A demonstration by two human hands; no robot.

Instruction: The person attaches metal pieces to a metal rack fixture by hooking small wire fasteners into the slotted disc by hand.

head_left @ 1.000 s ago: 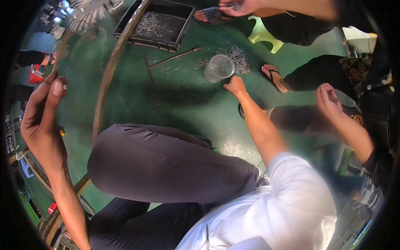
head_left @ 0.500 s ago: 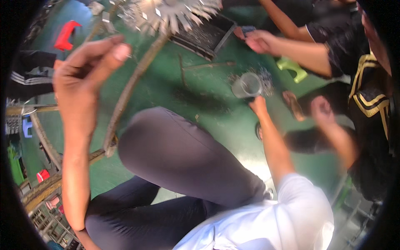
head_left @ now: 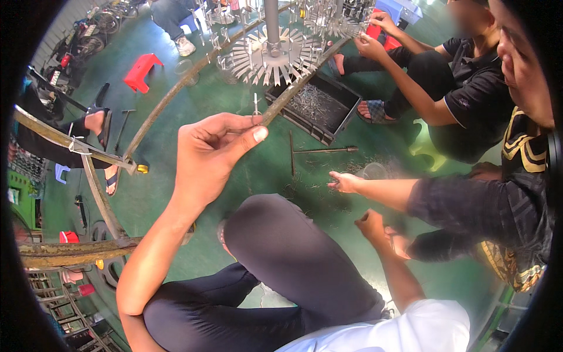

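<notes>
My left hand (head_left: pixel 205 152) is raised in front of me, thumb and forefinger pinching a small thin metal piece (head_left: pixel 256 105) that points upward. Just beyond it stands a silver metal wheel (head_left: pixel 274 54) with slotted teeth all round its rim, on a grey upright pole; small metal pieces hang about it. My right hand (head_left: pixel 372 227) is low by my knee, its fingers curled together; what they hold, if anything, cannot be made out. A clear plastic cup (head_left: pixel 374 171) is on the floor beyond it, beside a co-worker's outstretched hand (head_left: pixel 346 182).
A black tray (head_left: pixel 328 132) of loose metal pieces lies under the curved rusty frame bar (head_left: pixel 193 70). Near it is a T-shaped metal rod (head_left: pixel 322 150). Co-workers sit close on the right, one reaching to a second toothed wheel (head_left: pixel 340 23). A red stool (head_left: pixel 142 71) stands far left.
My left hand has moved right, toward the toothed wheel. My right hand has let go of the clear cup and drawn back. A co-worker's hand now reaches out beside the cup.
</notes>
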